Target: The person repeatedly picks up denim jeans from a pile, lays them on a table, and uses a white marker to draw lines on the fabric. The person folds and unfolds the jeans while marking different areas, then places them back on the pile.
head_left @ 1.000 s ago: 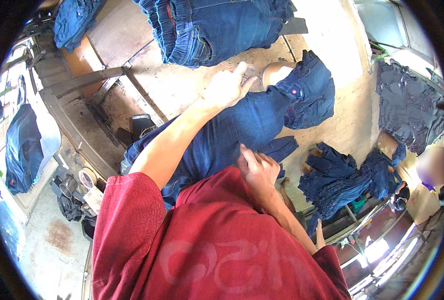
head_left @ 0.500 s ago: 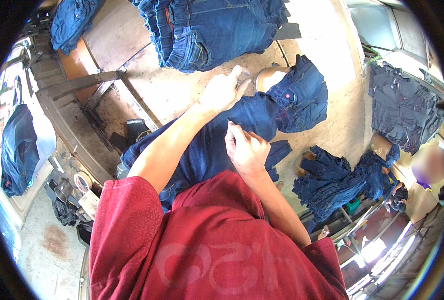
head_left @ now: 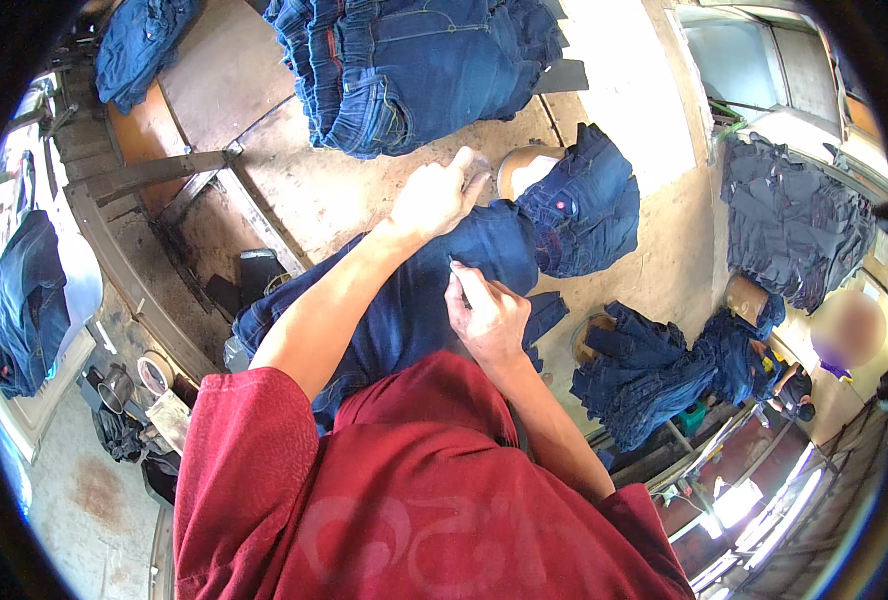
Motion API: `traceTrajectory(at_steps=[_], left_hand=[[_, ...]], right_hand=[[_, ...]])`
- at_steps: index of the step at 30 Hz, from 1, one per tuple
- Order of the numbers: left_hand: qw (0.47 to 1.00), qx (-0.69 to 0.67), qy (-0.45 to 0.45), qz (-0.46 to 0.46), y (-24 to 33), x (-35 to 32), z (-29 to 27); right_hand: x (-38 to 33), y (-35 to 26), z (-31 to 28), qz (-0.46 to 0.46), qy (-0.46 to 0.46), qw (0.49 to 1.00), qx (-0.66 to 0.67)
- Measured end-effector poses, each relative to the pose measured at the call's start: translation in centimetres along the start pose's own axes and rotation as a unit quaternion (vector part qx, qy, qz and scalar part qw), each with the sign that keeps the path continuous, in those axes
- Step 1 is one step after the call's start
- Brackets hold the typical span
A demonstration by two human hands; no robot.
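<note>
Dark blue jeans (head_left: pixel 414 280) lie stretched in front of me, their legs toward my body and their waist end out to the right. Over the far edge of the denim, my left hand (head_left: pixel 432 198) is closed, with a greyish bit at its fingertips that I cannot make out. My right hand (head_left: pixel 489 315) is also closed, thumb and fingers pinched just above the cloth. A tiny dark tip shows at that pinch; its kind is too small to tell. Bunched denim with a small red round mark (head_left: pixel 584 205) joins the right end of the jeans.
A thick stack of jeans (head_left: pixel 414 80) lies on the worn table (head_left: pixel 664 215) beyond my hands. More denim (head_left: pixel 644 370) hangs at the right, near dark grey garments (head_left: pixel 794 220) and another person (head_left: pixel 844 335). A metal frame (head_left: pixel 164 175) and tape roll (head_left: pixel 156 373) are on the left.
The whole view has shifted slightly, with the surroundings moving a little left. Both hands keep nearly the same closed pose over the jeans.
</note>
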State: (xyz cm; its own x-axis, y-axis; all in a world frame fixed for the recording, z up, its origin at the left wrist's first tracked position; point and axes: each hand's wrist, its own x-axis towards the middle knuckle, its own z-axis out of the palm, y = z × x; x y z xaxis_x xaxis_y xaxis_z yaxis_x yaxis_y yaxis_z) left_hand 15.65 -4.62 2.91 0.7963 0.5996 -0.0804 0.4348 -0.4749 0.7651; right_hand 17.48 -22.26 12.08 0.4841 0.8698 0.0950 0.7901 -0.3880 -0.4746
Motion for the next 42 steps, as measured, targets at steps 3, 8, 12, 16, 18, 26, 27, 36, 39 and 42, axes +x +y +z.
traceTrajectory(at_steps=[3, 8, 12, 16, 18, 26, 27, 36, 39, 42], left_hand=[[1.0, -0.004, 0.004, 0.004, -0.2, 0.0, 0.2], [0.997, -0.029, 0.049, 0.052, -0.4, 0.3, 0.6], [0.999, -0.026, 0.024, 0.019, -0.2, 0.1, 0.3], [1.0, -0.017, -0.008, 0.008, 0.0, 0.1, -0.2], [0.999, -0.027, 0.004, 0.019, 0.0, 0.1, -0.3], [1.0, -0.021, 0.004, 0.018, 0.4, 0.0, -0.6], [0.999, -0.023, 0.006, 0.025, 0.4, 0.0, -0.6], [0.999, -0.023, -0.002, 0.026, 0.2, 0.2, -0.4], [1.0, -0.012, 0.004, 0.029, 0.1, 0.2, -0.3], [0.999, -0.011, 0.015, 0.038, 0.0, 0.2, -0.2]], right_hand=[[0.0, -0.4, -0.7, -0.001, -0.034, 0.999, -0.033], [-1.3, -0.9, -3.1, 0.017, -0.091, 0.993, -0.073], [-0.7, 0.0, -1.9, 0.023, -0.02, 0.999, 0.023], [0.3, 0.6, -0.4, -0.012, 0.01, 1.0, 0.018], [0.4, 0.6, -0.5, -0.017, -0.024, 1.0, -0.003], [-0.6, 0.2, -2.5, 0.023, -0.058, 0.998, 0.023], [-0.4, 0.3, -2.2, 0.026, -0.027, 0.998, 0.045], [0.2, 0.3, -2.1, -0.01, -0.066, 0.997, -0.029], [-0.1, 0.2, -2.2, 0.015, -0.048, 0.999, 0.013], [0.1, 0.3, -1.5, 0.024, -0.007, 0.998, 0.054]])
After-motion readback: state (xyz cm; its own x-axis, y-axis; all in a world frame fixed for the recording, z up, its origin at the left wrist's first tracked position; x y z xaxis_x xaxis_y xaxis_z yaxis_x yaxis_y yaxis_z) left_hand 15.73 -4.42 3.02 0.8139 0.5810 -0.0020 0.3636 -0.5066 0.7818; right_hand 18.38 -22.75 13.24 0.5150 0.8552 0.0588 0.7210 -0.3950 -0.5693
